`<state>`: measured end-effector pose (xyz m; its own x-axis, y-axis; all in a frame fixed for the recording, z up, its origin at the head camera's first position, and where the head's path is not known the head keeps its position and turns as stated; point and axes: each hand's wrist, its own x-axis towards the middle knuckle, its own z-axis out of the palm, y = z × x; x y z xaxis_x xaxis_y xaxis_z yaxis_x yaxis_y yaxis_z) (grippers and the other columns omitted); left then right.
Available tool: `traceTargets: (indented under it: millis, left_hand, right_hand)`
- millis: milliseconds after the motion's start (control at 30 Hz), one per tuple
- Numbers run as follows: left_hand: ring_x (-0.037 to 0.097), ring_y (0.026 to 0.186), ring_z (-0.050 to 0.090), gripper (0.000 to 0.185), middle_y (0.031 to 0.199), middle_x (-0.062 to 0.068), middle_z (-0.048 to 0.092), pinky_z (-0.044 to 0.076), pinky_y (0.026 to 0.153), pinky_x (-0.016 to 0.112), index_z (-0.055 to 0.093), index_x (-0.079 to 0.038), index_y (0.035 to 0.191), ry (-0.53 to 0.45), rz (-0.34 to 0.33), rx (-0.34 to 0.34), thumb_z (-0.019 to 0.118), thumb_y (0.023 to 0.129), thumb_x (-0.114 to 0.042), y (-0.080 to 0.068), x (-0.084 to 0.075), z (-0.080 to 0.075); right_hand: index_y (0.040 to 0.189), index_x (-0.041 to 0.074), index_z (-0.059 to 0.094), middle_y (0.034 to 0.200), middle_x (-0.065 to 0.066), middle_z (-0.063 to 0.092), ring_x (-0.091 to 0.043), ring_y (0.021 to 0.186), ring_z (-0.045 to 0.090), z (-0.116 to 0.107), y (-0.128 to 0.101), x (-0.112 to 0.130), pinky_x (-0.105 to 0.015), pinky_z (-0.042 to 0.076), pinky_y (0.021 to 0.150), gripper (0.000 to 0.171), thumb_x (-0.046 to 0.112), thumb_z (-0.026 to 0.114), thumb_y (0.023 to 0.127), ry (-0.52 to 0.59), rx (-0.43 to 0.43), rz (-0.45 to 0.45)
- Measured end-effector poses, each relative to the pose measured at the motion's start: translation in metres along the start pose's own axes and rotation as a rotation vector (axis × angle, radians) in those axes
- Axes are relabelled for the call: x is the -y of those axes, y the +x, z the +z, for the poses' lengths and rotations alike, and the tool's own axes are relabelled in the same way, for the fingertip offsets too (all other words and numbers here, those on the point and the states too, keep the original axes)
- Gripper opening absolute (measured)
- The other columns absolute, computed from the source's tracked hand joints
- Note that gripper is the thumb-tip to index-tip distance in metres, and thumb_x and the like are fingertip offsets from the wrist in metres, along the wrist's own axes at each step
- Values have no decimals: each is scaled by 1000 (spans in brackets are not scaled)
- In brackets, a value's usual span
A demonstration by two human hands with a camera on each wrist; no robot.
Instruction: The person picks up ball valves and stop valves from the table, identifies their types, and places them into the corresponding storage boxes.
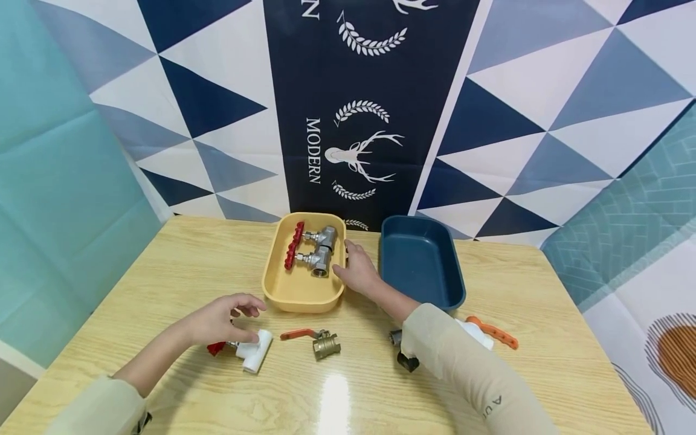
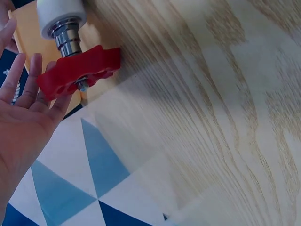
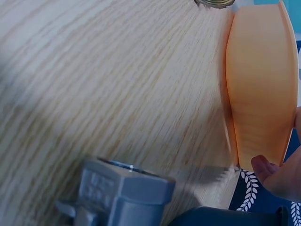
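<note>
My left hand [image 1: 231,317] is over a white tee-shaped valve [image 1: 257,350] with a red handwheel [image 2: 80,70]. Its fingers are loosely spread, and the left wrist view shows them beside the handwheel without curling round it. At the right wall of a yellow bin [image 1: 293,296], my right hand [image 1: 359,269] rests with thumb and fingers apart by the rim. Two metal gate valves [image 1: 319,260] with red handwheels [image 1: 294,244] lie inside that bin. Between the hands on the table sits a brass ball valve [image 1: 326,346] with an orange-red lever [image 1: 297,333].
A dark blue bin [image 1: 418,260] stands right of the yellow one. Under and beside the right forearm are a grey metal fitting [image 3: 127,193], a black part [image 1: 408,362] and a white valve with an orange lever [image 1: 492,332]. A patterned cloth [image 1: 228,109] rises behind the wooden table [image 1: 179,260].
</note>
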<state>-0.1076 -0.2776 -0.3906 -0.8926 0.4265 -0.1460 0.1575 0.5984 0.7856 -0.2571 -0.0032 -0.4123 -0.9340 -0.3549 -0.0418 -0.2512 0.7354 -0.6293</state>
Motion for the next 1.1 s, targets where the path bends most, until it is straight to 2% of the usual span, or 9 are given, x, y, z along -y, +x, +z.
traceTargets:
  millis: [133,333,600,767,900,1100]
  left_hand:
    - [28,103,53,53,109,7,61,41,86,41,58,-7,118,44,-4,29,78,75,-30,1,-1,4]
    - [23,103,53,57,109,4,58,43,91,43,59,-8,116,121,9,74,81,70,-32,1,-4,6]
    - [27,109,53,65,111,-1,57,43,93,48,58,-10,118,178,1,126,83,65,-37,-2,-3,7]
    - [23,104,55,68,109,-4,57,47,86,40,58,-14,118,237,-3,136,85,62,-41,-3,1,7]
    - [19,100,56,68,107,-5,58,47,82,35,58,-15,118,249,-8,135,85,61,-42,-3,2,8]
    - [16,95,55,70,106,-3,57,46,79,34,57,-14,118,225,-32,162,87,59,-37,-3,3,8]
  right_hand:
    - [146,1,25,138,-20,43,-30,117,51,1,-1,-1,-40,48,93,72,23,62,89,17,-2,-3]
    - [147,2,23,139,-19,42,-28,111,55,2,-2,-2,-37,51,84,71,20,59,89,30,3,0]
    - [147,1,24,141,-20,41,-29,117,52,2,-2,-1,-39,50,87,70,19,60,89,44,-1,-3]
    - [146,0,24,137,-21,44,-28,109,56,1,0,0,-36,51,83,70,19,60,89,44,-4,-15]
    - [146,0,24,135,-20,46,-26,101,59,1,-1,-1,-33,52,78,70,18,60,89,48,0,-11]
    - [147,1,24,131,-19,48,-26,101,59,1,-1,0,-33,53,77,70,19,60,89,52,2,-9]
